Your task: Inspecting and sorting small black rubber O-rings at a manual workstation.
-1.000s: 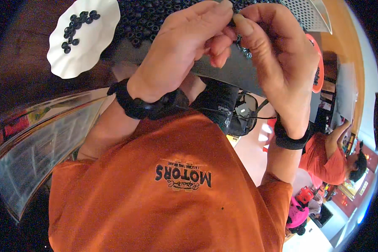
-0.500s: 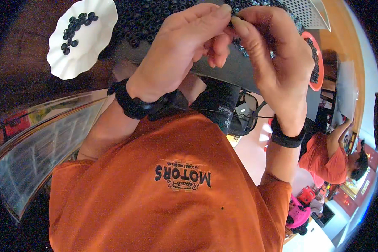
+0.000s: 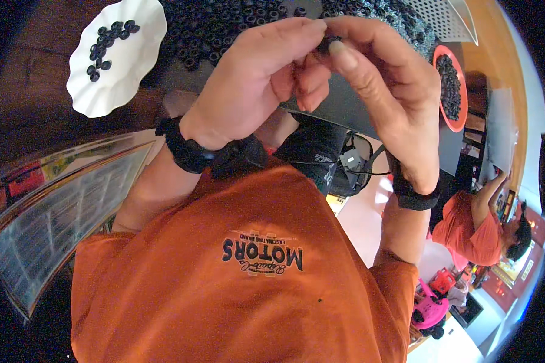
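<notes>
Observed: a small dark ring (image 3: 329, 45) is pinched between the thumb and forefinger of the right hand (image 3: 402, 91), above the dark surface (image 3: 348, 103). The left hand (image 3: 245, 78) curls against it; I cannot tell whether it grips. Similar rings (image 3: 209, 36) lie beyond; a white dish (image 3: 127, 75) holds more.

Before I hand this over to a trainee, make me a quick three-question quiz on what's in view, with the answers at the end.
1. True or false: the wavy white dish lies to the left of the left hand.
2. What colour is the oval dish to the right of the right hand?
A) blue
B) orange-red
C) green
3. Fill in the blank: the small piece at the right hand's fingers is ____ in colour.

Key: 1 true; 2 B; 3 dark.
</notes>
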The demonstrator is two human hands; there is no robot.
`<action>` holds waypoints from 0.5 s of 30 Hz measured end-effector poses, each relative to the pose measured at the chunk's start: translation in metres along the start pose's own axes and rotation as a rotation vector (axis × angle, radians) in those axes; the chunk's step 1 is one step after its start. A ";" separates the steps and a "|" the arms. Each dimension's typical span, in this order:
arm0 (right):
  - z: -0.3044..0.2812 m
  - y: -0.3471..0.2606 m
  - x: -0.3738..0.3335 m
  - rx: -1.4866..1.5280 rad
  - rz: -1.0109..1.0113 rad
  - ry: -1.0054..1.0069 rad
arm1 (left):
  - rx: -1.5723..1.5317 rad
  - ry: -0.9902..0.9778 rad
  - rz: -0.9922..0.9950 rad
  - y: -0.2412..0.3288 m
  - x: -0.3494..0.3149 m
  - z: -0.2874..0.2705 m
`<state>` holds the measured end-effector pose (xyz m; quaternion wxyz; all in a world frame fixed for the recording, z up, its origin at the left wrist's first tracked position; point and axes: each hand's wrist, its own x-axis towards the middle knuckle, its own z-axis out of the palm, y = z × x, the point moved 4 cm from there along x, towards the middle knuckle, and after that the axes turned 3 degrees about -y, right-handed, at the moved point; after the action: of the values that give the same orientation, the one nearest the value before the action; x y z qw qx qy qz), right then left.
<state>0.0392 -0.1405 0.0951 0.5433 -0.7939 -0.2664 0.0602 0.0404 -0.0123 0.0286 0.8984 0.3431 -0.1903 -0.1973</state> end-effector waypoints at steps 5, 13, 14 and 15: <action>0.005 -0.002 -0.002 0.068 0.012 -0.045 | -0.048 -0.016 -0.033 -0.004 -0.003 -0.001; -0.002 0.007 -0.018 -0.027 0.071 -0.077 | -0.206 0.067 -0.129 -0.016 -0.009 0.007; -0.004 0.006 -0.019 -0.037 0.077 -0.081 | -0.237 0.083 -0.144 -0.017 -0.010 0.010; -0.004 0.005 -0.021 -0.043 0.081 -0.088 | -0.232 0.082 -0.136 -0.016 -0.010 0.011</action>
<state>0.0245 -0.1556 0.0885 0.5110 -0.8120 -0.2592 0.1113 0.0232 -0.0242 0.0231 0.9238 0.2566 -0.1054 -0.2640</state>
